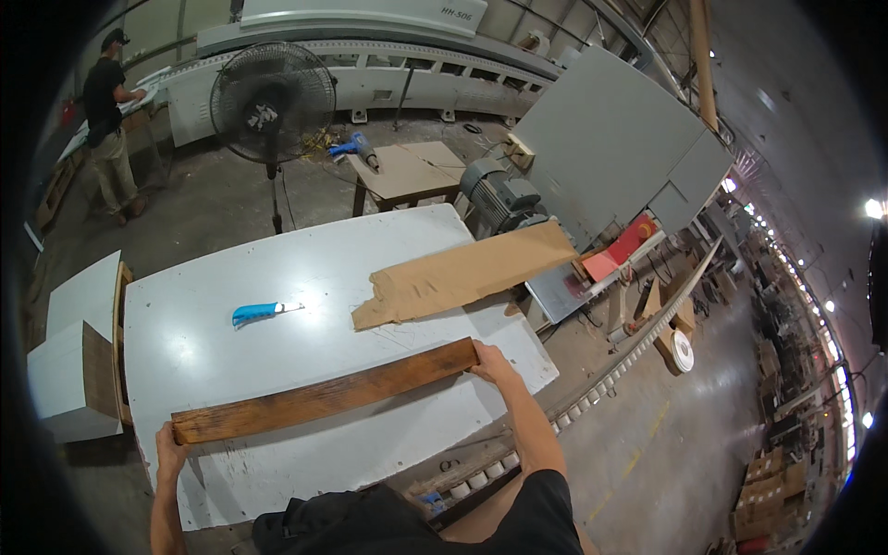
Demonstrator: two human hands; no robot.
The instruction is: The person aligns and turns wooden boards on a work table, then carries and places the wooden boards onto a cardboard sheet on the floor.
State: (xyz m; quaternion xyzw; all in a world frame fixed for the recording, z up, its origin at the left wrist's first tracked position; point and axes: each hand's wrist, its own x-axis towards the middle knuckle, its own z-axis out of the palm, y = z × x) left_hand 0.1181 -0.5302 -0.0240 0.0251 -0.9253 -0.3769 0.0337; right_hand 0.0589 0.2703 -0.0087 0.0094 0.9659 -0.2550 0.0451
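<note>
A long brown wooden board point(324, 392) with dark grain lies slantwise before me, over the near part of a white worktable point(203, 305). My left hand point(169, 450) grips its left end, and my right hand point(491, 362) is closed around the right end, which is farther from me. Some fingers of both hands are hidden by the board. Beyond the board, a blue-handled utility knife point(259, 314) rests on the tabletop. A sheet of brown cardboard point(472, 271) with a torn left edge lies at the table's far right.
A black pedestal fan point(272, 102) stands behind the table. A small table point(412, 171) holds a blue heat gun point(356, 148). An electric motor point(502, 196) and a grey machine panel point(620, 139) are at the right. Far left, a person point(106, 116) works. White panels point(79, 301) adjoin the table's left side.
</note>
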